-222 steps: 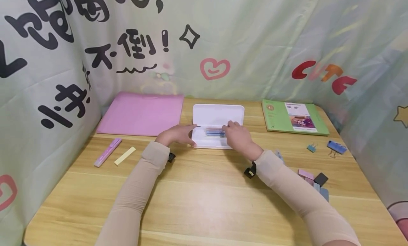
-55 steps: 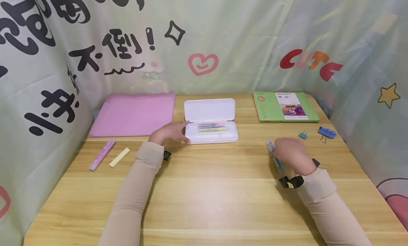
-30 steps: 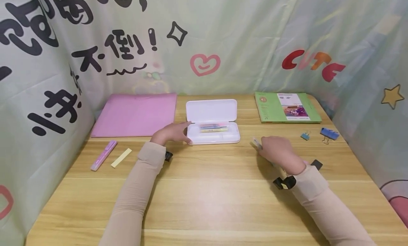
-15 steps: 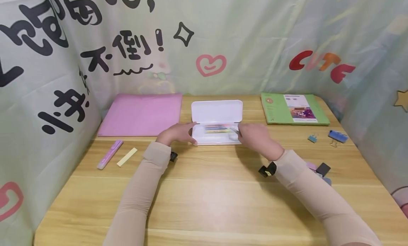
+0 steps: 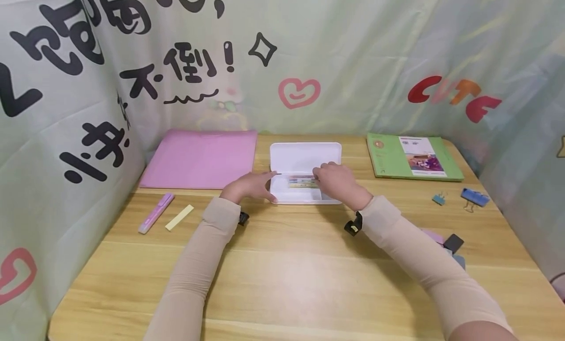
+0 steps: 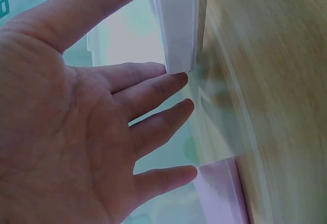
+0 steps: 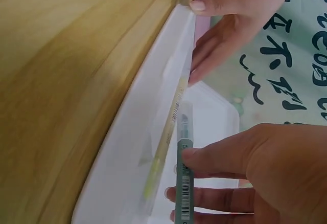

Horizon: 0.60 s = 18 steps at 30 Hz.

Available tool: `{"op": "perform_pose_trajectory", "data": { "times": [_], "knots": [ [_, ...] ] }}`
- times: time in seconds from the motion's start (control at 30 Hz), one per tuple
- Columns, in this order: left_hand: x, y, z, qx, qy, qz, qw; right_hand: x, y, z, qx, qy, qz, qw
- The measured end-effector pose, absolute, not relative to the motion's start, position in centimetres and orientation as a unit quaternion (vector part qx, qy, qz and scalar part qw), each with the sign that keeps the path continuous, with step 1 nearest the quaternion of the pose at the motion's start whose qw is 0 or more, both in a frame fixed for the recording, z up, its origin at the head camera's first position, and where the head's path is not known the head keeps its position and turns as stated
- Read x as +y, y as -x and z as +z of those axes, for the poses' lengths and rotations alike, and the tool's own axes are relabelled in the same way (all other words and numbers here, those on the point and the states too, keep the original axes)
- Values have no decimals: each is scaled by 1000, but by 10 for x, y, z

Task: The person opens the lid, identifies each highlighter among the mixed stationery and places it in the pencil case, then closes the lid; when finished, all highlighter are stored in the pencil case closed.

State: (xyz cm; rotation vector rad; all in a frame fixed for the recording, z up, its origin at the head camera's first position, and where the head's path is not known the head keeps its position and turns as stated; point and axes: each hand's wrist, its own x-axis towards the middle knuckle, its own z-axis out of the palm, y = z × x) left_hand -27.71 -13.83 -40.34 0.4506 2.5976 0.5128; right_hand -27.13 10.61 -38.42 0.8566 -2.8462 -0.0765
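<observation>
A white pencil case (image 5: 293, 197) lies with its lid up at the back middle of the table, several pens (image 5: 296, 183) inside. My left hand (image 5: 251, 186) spans the case's left end, thumb at the front corner, fingers nearly straight. In the left wrist view its fingertips (image 6: 176, 81) meet the white end wall. My right hand (image 5: 337, 181) is over the case's right part. Between thumb and fingers it pinches a grey-green pen (image 7: 185, 183) with a clear cap and barcode label. Beside that pen, a yellow pen (image 7: 167, 132) lies in the case.
A pink folder (image 5: 203, 159) lies back left, with a purple pen-shaped item (image 5: 156, 213) and a pale yellow strip (image 5: 179, 217) before it. At right are a green pad (image 5: 388, 159), two binder clips (image 5: 475, 197) and several small blocks (image 5: 453, 243), partly behind the right sleeve.
My right hand picked up a pen from the table's right side and carried it left to the case. My left hand has stayed at the case's left end.
</observation>
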Motion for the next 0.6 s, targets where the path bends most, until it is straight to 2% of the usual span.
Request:
{"op": "perform_pose_trajectory", "data": {
  "times": [0.6],
  "knots": [
    [-138, 276, -402, 943, -165, 184, 223, 91, 279, -403, -943, -310, -36, 112]
  ]
}}
